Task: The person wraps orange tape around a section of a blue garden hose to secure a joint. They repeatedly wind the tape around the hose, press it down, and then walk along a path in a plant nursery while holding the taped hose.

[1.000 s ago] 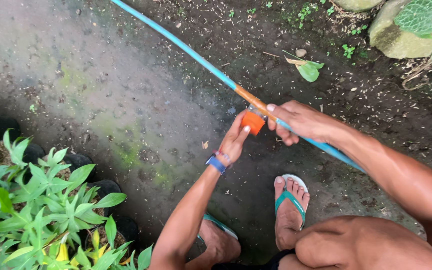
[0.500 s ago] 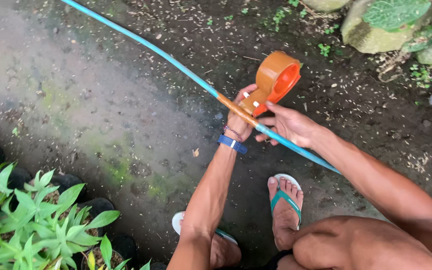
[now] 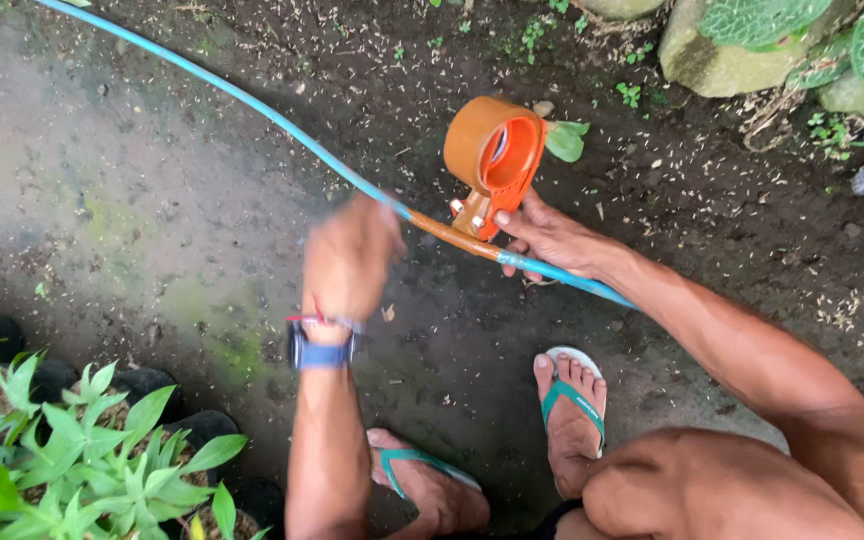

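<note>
A long blue hose [image 3: 252, 105] runs from the top left down across the dirt to my right hand [image 3: 552, 238]. A short stretch of it [image 3: 447, 238] is wrapped in brown tape. My right hand grips the hose just right of that wrap, and its fingertips hold the handle of an orange tape dispenser [image 3: 497, 150] carrying a brown roll, raised above the hose. My left hand [image 3: 347, 260], blurred by motion, hovers beside the hose left of the taped part with its back towards me. A blue band [image 3: 322, 352] circles that wrist.
Green potted plants [image 3: 62, 460] fill the bottom left. Mossy rocks with leaves [image 3: 722, 50] sit at the top right. My feet in green flip-flops [image 3: 572, 410] [image 3: 422, 480] stand on damp dark soil below the hose.
The tape dispenser has come up from the hose and now stands higher. My left hand has left the dispenser and swung left and down. The right hand keeps its grip on the hose.
</note>
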